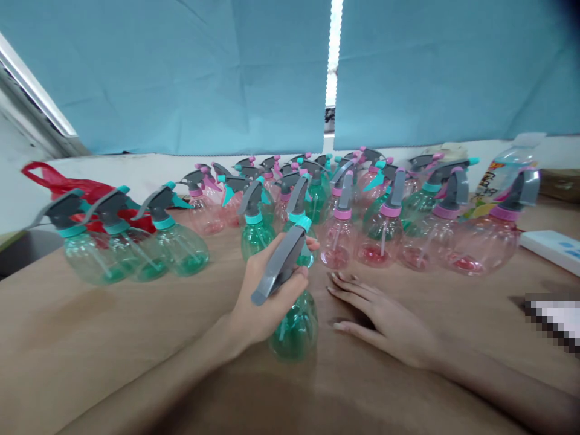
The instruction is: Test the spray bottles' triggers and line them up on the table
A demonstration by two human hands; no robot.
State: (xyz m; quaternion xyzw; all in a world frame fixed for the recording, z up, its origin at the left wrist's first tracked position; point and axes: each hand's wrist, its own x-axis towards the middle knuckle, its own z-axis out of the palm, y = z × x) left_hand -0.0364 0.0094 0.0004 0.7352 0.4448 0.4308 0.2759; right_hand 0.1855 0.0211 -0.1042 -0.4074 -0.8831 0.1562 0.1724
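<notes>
My left hand (267, 296) is closed round the neck of a green spray bottle (295, 329) with a grey trigger head and turquoise collar. That bottle is close to me, in the middle of the table. To its right, my right hand (380, 314) lies with fingers stretched out over the tabletop, holding nothing. Just beyond the right hand stand pink spray bottles, the nearest a pink-collared bottle (338, 244). Behind the left hand is another green spray bottle (256, 235). The fingers on the far side of the held bottle's neck are partly hidden.
Green spray bottles (181, 251) stand at the left, with a red plastic bag (86, 184) behind them. More pink and green bottles crowd the back of the wooden table (149, 338). At the right are a labelled drink bottle (507, 172), a white box (553, 248) and a blurred-out flat object (557, 317).
</notes>
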